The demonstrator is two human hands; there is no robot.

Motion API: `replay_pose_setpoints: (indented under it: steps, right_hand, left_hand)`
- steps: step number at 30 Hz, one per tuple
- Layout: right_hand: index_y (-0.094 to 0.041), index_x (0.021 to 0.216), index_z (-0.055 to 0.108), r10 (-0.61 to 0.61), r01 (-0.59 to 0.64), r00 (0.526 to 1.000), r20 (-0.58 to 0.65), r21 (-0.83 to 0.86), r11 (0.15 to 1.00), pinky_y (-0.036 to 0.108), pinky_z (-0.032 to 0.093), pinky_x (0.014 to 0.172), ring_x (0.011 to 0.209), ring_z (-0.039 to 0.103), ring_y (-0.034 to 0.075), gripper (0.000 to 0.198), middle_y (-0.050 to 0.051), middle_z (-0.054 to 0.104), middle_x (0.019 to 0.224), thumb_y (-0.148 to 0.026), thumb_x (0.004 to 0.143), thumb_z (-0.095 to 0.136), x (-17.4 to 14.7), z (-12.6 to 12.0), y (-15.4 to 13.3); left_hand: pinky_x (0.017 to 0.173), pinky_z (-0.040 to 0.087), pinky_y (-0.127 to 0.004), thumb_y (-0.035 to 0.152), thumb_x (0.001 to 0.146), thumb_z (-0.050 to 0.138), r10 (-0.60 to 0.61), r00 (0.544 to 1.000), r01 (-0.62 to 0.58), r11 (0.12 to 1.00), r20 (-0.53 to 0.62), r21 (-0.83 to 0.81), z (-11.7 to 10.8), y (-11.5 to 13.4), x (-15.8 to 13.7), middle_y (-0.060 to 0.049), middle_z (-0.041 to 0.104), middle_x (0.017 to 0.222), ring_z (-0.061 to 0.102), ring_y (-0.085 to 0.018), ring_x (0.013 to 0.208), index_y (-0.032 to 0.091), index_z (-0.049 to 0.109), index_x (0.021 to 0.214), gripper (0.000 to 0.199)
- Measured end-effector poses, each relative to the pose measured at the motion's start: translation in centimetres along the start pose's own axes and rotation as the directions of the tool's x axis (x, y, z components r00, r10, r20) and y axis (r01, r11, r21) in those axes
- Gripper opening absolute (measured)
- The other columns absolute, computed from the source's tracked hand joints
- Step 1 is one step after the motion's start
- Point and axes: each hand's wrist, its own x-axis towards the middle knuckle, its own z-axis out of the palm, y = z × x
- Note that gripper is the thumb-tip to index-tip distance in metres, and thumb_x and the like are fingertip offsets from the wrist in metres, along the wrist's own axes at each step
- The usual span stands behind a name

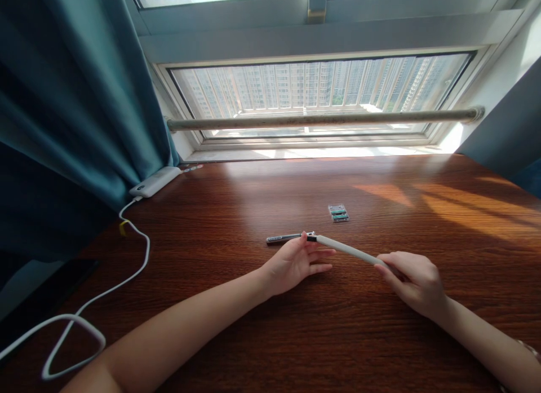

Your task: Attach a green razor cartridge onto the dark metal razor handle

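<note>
The right hand (pixel 412 280) hides the near end of the pale rod (pixel 349 250), and the left hand (pixel 293 263) covers part of its dark end, so how that meets the slim tool (pixel 281 238) cannot be told. The tool's marks (pale specks at most) are too small to read, as are details inside the clear packet (pixel 338 213). The left edge cuts off the white cable (pixel 147 246); the right edge crops a wrist band (pixel 529 348).
</note>
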Motion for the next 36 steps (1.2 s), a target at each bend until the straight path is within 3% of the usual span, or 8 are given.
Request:
replay_pose_setpoints:
  steps: [7,13,20,25,28,33,36]
  right_hand:
    - [-0.014,0.080,0.062,0.006,-0.006,1.000,0.023,0.011,1.000,0.023,0.038,0.053,0.049,0.051,0.009,0.009,0.001,0.059,0.060,-0.019,0.079,0.054,-0.2,0.2,0.2]
    - [-0.015,0.079,0.063,0.013,-0.014,0.997,0.075,0.018,1.000,0.022,0.038,0.051,0.048,0.052,0.009,0.015,0.000,0.058,0.057,-0.021,0.081,0.050,0.1,0.1,0.0]
    - [-0.015,0.077,0.062,0.001,-0.001,1.000,-0.017,0.018,1.000,0.023,0.039,0.052,0.050,0.053,0.010,0.011,0.000,0.058,0.056,-0.019,0.079,0.053,0.1,-0.1,-0.4]
    - [-0.015,0.078,0.062,-0.007,0.007,1.000,0.023,0.024,1.000,0.022,0.034,0.048,0.043,0.042,0.008,0.008,-0.004,0.047,0.048,-0.019,0.077,0.056,0.1,0.0,-0.2]
    - [-0.015,0.078,0.062,0.037,-0.037,0.999,-0.002,0.019,0.999,0.022,0.033,0.047,0.043,0.042,0.007,0.008,-0.003,0.047,0.050,-0.019,0.077,0.056,0.1,0.0,-0.2]
    - [-0.015,0.077,0.063,-0.029,0.026,0.997,0.065,0.047,0.999,0.022,0.033,0.046,0.043,0.041,0.007,0.009,-0.004,0.045,0.048,-0.020,0.077,0.055,0.1,0.0,-0.1]
    - [-0.016,0.077,0.062,0.039,-0.039,0.999,0.022,0.003,0.999,0.021,0.034,0.048,0.043,0.043,0.007,0.009,-0.003,0.048,0.049,-0.021,0.078,0.055,0.1,0.0,0.0]
  left_hand:
    - [0.090,0.037,-0.041,0.044,0.074,0.057,-0.008,1.000,0.008,1.000,0.028,0.005,-0.5,-0.1,-0.1,-0.011,0.063,0.102,0.052,-0.023,0.106,0.016,0.061,0.094,0.036]
    - [0.089,0.039,-0.041,0.029,0.067,0.068,0.031,0.999,-0.032,0.994,0.016,0.101,0.0,0.1,-0.4,-0.010,0.062,0.100,0.052,-0.024,0.104,0.013,0.062,0.092,0.031]
    - [0.082,0.044,-0.037,0.012,0.055,0.074,0.156,0.985,-0.133,0.960,-0.076,0.245,0.8,0.1,-0.3,-0.005,0.060,0.093,0.054,-0.019,0.092,0.016,0.062,0.089,0.035]
    - [0.079,0.045,-0.035,0.008,0.055,0.072,0.191,0.979,-0.161,0.939,-0.074,0.303,1.1,0.1,-0.3,-0.003,0.059,0.093,0.054,-0.016,0.089,0.017,0.059,0.085,0.033]
    - [0.079,0.045,-0.035,0.010,0.055,0.073,0.189,0.978,-0.155,0.941,-0.086,0.302,1.1,0.1,-0.3,-0.003,0.059,0.090,0.054,-0.018,0.091,0.018,0.057,0.085,0.035]
    - [0.079,0.046,-0.035,0.010,0.055,0.073,0.187,0.978,-0.151,0.939,-0.090,0.310,1.3,0.2,-0.3,-0.004,0.057,0.096,0.054,-0.017,0.090,0.017,0.056,0.083,0.033]
    - [0.080,0.046,-0.035,0.009,0.057,0.072,0.190,0.978,-0.155,0.938,-0.088,0.311,1.2,0.2,-0.3,-0.004,0.058,0.094,0.054,-0.018,0.092,0.017,0.055,0.083,0.033]
